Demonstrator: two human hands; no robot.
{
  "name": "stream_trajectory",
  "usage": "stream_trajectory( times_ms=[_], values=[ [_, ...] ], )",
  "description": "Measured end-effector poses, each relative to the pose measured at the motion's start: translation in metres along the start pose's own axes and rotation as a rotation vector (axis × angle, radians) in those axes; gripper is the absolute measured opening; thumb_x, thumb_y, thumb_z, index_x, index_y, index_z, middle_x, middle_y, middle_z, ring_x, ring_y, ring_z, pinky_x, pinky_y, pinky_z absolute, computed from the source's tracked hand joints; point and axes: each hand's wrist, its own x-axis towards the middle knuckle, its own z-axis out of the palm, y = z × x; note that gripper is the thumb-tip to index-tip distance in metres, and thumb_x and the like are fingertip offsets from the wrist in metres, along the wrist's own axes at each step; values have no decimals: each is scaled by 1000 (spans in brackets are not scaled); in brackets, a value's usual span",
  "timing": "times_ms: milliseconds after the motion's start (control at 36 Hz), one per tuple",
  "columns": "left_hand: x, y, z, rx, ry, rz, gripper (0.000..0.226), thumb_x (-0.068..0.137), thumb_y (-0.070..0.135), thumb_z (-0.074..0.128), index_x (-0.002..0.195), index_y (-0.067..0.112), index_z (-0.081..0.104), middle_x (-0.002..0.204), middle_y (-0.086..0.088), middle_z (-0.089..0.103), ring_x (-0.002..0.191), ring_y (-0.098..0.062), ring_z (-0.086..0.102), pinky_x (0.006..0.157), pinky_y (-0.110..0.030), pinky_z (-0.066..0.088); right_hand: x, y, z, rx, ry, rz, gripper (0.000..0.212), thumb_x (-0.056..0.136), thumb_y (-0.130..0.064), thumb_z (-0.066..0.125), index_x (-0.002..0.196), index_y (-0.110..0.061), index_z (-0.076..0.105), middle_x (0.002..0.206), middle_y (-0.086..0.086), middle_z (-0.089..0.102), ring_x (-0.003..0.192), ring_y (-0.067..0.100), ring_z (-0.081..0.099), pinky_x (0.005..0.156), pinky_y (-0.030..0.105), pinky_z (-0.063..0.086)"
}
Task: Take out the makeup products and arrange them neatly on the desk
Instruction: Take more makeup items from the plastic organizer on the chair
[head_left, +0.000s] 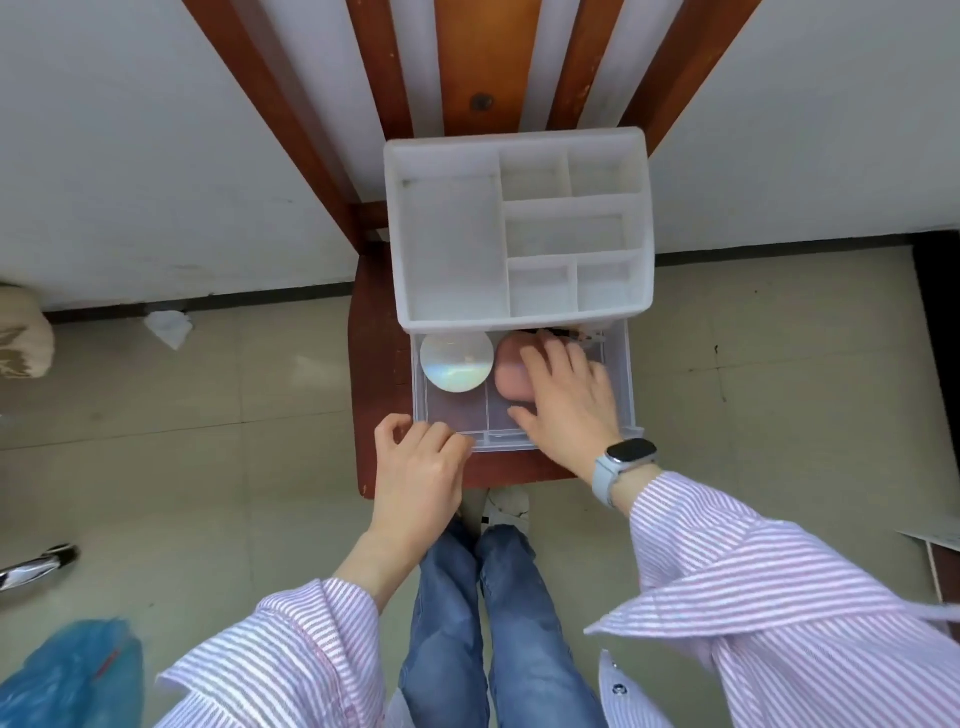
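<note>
where it lies, rounded pink sponge

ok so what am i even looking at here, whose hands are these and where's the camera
There is no machine here: a person wears one wide-angle camera on the head, looking down at their own two hands, striped sleeves and jeans. A white plastic organizer stands on the seat of a wooden chair; its top compartments look empty. Its clear drawer is pulled out toward the person. The left hand rests at the drawer's front edge, fingers curled; what exactly it grips is hard to tell. The right hand, with a watch on the wrist, reaches into the drawer over a pink rounded item, fingers spread, not yet closed round it. Beside that lies a shiny round compact.
</note>
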Motion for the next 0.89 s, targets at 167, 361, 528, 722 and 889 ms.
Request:
stream_trajectory(
  times_ms=[167, 361, 528, 722, 889],
  values=[
    [0, -3, 2, -11, 41, 35, 10, 75, 7, 72, 74, 15, 66, 62, 2, 52, 58, -22, 51, 85, -39, 32, 10, -8, 3, -148, -54, 36, 62, 65, -36, 75, 114, -10, 50, 109, 13, 51, 96, 33, 51, 74, 40, 41],
    [6, -4, -2, -33, 9, 79, 7, 73, 8, 67, 73, 15, 66, 98, -3, 66, 99, -23, 56, 84, -41, 30, 6, 3, -5, -85, 11, -49, 46, 67, -17, 66, 108, -2, 53, 93, 17, 59, 80, 36, 58, 65, 38, 42],
    [29, -1, -14, -83, -215, 104, 50, 68, 28, 44, 112, 10, 61, 137, -15, 47, 133, -32, 35, 99, -40, 32, -4, 27, -6, -12, 223, -143, 19, 67, -14, 71, 76, -6, 57, 64, 9, 59, 58, 28, 54, 55, 31, 41],
    [61, 8, 7, 144, -293, 8, 67, 73, 19, 67, 131, -2, 43, 134, -25, 44, 127, -46, 38, 102, -53, 35, -2, 41, -10, 62, 270, -84, 21, 66, -11, 74, 77, -4, 57, 66, 11, 56, 59, 28, 53, 54, 30, 42],
    [64, 19, 19, 126, -236, 12, 69, 61, 14, 76, 123, 0, 49, 125, -21, 52, 116, -44, 45, 93, -55, 40, -5, 48, -5, 157, 258, -80, 19, 71, -9, 68, 87, -2, 59, 75, 13, 59, 70, 30, 55, 62, 32, 43]
  ],
)
